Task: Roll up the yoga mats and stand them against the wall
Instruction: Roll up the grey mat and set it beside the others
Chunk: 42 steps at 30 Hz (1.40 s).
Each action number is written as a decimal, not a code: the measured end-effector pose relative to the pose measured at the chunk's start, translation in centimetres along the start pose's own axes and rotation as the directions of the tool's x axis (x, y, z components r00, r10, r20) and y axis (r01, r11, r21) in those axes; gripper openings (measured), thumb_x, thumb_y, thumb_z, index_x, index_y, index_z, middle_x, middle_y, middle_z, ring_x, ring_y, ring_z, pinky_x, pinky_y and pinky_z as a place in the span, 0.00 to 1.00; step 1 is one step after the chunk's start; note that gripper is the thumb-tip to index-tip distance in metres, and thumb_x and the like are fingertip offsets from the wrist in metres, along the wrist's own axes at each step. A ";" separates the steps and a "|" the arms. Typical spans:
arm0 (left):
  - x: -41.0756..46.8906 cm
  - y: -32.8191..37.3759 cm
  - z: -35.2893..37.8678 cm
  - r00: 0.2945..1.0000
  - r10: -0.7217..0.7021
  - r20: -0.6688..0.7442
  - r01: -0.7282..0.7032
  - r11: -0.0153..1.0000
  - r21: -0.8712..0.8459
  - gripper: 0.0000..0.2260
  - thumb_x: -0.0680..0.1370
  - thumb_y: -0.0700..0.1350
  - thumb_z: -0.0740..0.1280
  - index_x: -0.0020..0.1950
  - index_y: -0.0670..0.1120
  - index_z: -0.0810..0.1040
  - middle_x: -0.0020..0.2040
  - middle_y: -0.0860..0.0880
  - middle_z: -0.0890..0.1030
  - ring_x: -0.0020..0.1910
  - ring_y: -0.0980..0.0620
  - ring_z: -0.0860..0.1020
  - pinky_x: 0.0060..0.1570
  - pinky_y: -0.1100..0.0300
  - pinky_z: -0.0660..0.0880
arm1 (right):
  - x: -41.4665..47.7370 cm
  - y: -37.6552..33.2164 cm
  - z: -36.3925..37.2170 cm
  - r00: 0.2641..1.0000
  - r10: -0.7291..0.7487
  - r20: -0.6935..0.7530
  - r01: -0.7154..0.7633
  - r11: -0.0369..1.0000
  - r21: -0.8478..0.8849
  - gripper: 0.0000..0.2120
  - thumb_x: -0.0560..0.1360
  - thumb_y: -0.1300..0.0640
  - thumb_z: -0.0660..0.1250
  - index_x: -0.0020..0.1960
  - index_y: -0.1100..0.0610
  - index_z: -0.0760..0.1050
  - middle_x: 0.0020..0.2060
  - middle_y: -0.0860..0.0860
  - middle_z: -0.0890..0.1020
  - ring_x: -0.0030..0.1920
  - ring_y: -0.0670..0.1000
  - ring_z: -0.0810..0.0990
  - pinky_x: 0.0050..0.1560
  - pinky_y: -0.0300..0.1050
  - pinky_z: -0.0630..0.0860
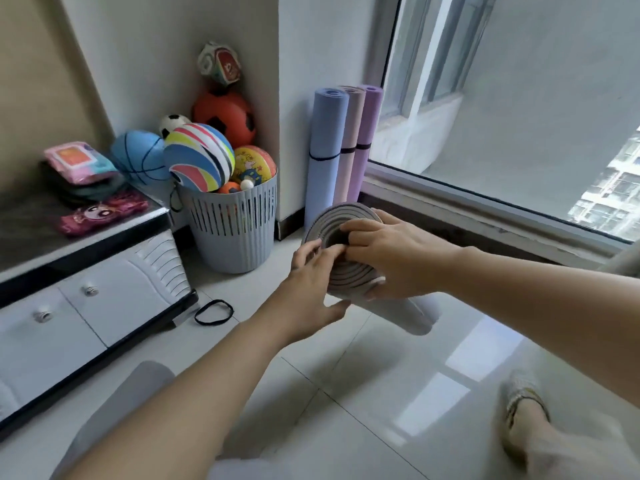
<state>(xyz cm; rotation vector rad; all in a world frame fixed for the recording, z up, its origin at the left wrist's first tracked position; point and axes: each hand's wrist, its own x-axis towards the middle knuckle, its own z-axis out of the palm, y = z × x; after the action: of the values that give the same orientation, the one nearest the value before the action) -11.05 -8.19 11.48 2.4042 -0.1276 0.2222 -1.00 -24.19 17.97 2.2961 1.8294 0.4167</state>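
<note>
A rolled grey yoga mat (349, 271) stands tilted on the floor tiles, its spiral top end facing me. My left hand (311, 271) pinches the inner layers of the spiral from the left. My right hand (391, 254) grips the top end from the right, fingertips curled into the roll's centre and thumb under its rim. Three rolled mats stand upright against the wall in the corner: a blue mat (325, 147), a pink mat (350, 140) and a purple mat (367, 133), each bound with a dark band.
A black elastic band (213, 312) lies on the floor near a white cabinet (86, 306). A grey basket (232, 226) heaped with balls stands against the wall. A large window (519, 116) with a low sill runs along the right. My slippered foot (526, 403) is lower right.
</note>
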 end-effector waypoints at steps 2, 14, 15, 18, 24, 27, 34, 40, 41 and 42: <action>-0.2 -2.7 0.2 1.000 -0.011 -0.004 0.011 0.998 0.057 0.30 0.77 0.44 0.67 0.75 0.51 0.56 0.75 0.51 0.60 0.76 0.57 0.45 0.70 0.57 0.60 | 2.4 -0.6 2.2 0.998 -0.059 0.025 0.059 0.998 -0.022 0.24 0.63 0.42 0.70 0.53 0.55 0.80 0.47 0.50 0.82 0.64 0.56 0.74 0.61 0.60 0.72; 1.7 -21.5 1.6 0.933 -0.348 0.094 0.318 0.917 0.240 0.23 0.74 0.43 0.69 0.66 0.47 0.65 0.67 0.49 0.68 0.70 0.50 0.62 0.62 0.51 0.70 | 17.0 -4.3 19.3 0.982 -0.109 0.153 0.096 0.991 0.091 0.19 0.62 0.46 0.73 0.49 0.56 0.81 0.45 0.50 0.80 0.61 0.56 0.74 0.65 0.62 0.65; 2.0 -23.6 1.5 0.917 -0.383 0.109 0.346 0.902 0.260 0.23 0.74 0.44 0.70 0.66 0.46 0.66 0.66 0.49 0.68 0.67 0.49 0.67 0.60 0.50 0.71 | 19.2 -4.7 20.9 0.972 -0.133 0.195 0.119 0.989 0.084 0.18 0.65 0.45 0.71 0.50 0.54 0.80 0.46 0.49 0.80 0.61 0.55 0.72 0.65 0.60 0.64; 2.7 -29.6 2.3 0.861 -0.474 0.185 0.402 0.857 0.323 0.23 0.76 0.46 0.68 0.69 0.46 0.66 0.66 0.49 0.67 0.62 0.46 0.72 0.57 0.51 0.72 | 24.4 -5.6 25.4 0.928 -0.199 0.316 0.201 0.979 0.027 0.16 0.71 0.42 0.63 0.52 0.51 0.78 0.49 0.47 0.78 0.60 0.52 0.70 0.62 0.55 0.65; 4.0 -41.8 6.2 0.636 -0.750 0.183 0.604 0.631 0.486 0.22 0.80 0.47 0.61 0.72 0.45 0.63 0.70 0.48 0.63 0.67 0.45 0.66 0.58 0.50 0.70 | 30.1 -3.8 34.3 0.834 -0.183 0.520 0.248 0.967 -0.056 0.16 0.73 0.46 0.58 0.52 0.53 0.77 0.49 0.49 0.78 0.56 0.54 0.70 0.52 0.50 0.66; 4.9 -46.7 8.3 0.564 -0.798 0.211 0.613 0.576 0.541 0.18 0.80 0.44 0.59 0.70 0.46 0.68 0.69 0.48 0.66 0.68 0.46 0.66 0.62 0.51 0.69 | 30.1 -3.3 38.1 0.798 -0.188 0.572 0.267 0.962 -0.056 0.15 0.73 0.46 0.58 0.51 0.52 0.77 0.48 0.48 0.77 0.55 0.54 0.71 0.50 0.50 0.65; 6.4 -53.4 14.5 0.594 -0.761 0.260 0.501 0.603 0.621 0.19 0.78 0.43 0.61 0.69 0.50 0.68 0.72 0.50 0.62 0.75 0.49 0.55 0.67 0.51 0.62 | 27.9 -5.8 43.8 0.711 -0.385 0.589 0.447 0.893 0.045 0.09 0.68 0.50 0.65 0.46 0.51 0.77 0.42 0.48 0.75 0.50 0.54 0.70 0.43 0.49 0.57; 5.8 -51.9 14.6 0.604 -0.755 0.255 0.452 0.588 0.671 0.14 0.76 0.33 0.59 0.60 0.43 0.75 0.58 0.46 0.75 0.59 0.45 0.75 0.62 0.52 0.68 | 27.8 -4.2 42.6 0.746 -0.367 0.555 0.401 0.914 0.065 0.12 0.70 0.47 0.63 0.49 0.52 0.76 0.45 0.48 0.76 0.52 0.54 0.70 0.48 0.50 0.65; 5.9 -51.3 14.0 0.596 -0.767 0.239 0.484 0.581 0.655 0.12 0.75 0.33 0.60 0.55 0.43 0.78 0.52 0.46 0.77 0.52 0.44 0.78 0.53 0.55 0.73 | 27.6 -3.5 41.4 0.756 -0.352 0.552 0.387 0.921 0.057 0.13 0.71 0.46 0.63 0.50 0.52 0.76 0.46 0.48 0.76 0.53 0.54 0.70 0.51 0.51 0.67; 6.2 -50.2 13.0 0.584 -0.781 0.220 0.523 0.569 0.635 0.11 0.73 0.33 0.61 0.48 0.44 0.79 0.45 0.45 0.77 0.45 0.43 0.78 0.43 0.58 0.73 | 27.3 -2.6 39.9 0.773 -0.329 0.542 0.368 0.929 0.040 0.14 0.70 0.45 0.63 0.50 0.52 0.76 0.47 0.48 0.76 0.54 0.53 0.70 0.53 0.52 0.68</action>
<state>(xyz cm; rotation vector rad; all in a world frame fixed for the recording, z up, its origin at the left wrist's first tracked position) 4.35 20.34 -29.46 2.7656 0.7466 -0.8372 15.11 4.42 -17.61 1.7143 1.8283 -0.2135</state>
